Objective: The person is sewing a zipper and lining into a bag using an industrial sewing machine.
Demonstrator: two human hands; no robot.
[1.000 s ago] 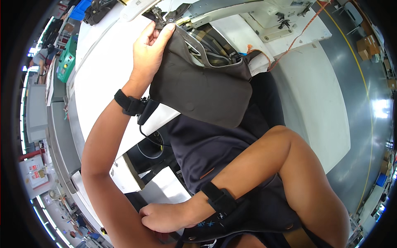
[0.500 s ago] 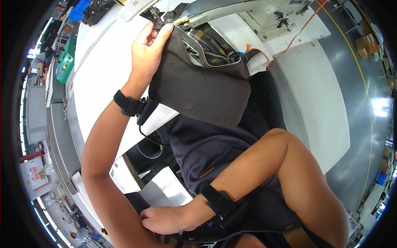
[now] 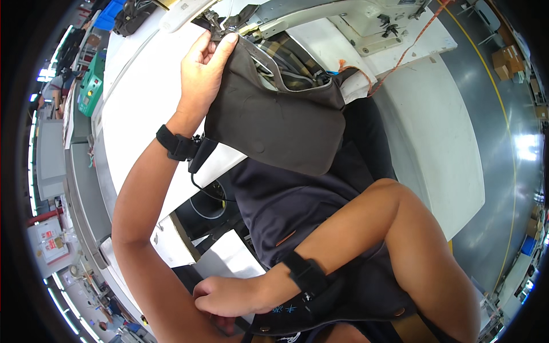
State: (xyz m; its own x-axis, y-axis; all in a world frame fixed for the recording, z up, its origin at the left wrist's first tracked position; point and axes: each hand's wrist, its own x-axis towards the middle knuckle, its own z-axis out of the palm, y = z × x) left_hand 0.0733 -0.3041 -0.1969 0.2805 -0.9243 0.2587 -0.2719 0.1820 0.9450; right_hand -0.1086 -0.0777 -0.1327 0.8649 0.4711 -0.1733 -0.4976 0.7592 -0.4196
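My left hand (image 3: 201, 73) pinches the upper left corner of a dark grey-brown fabric bag panel (image 3: 274, 128) between thumb and fingers, close to the presser foot (image 3: 216, 24) of a sewing machine (image 3: 286, 20). A zipper (image 3: 306, 88) curves along the panel's top, and plaid lining (image 3: 289, 54) shows behind it. The panel hangs over the table edge toward my lap. Down by my left arm, my right hand (image 3: 231, 296) is drawn in against my body with curled fingers. Its fingertips are partly hidden beside that arm, and anything in them is out of sight.
The white machine table (image 3: 143, 103) stretches to the left, with a dark bundle (image 3: 132, 16) at its far end. An orange cord (image 3: 409, 51) crosses at the upper right. A pale side surface (image 3: 432, 148) lies right of my lap. A green box (image 3: 91, 86) stands farther left.
My right hand has shifted slightly upward beside my left arm, and more of its lower fingers show. The left hand and the bag panel have barely moved.
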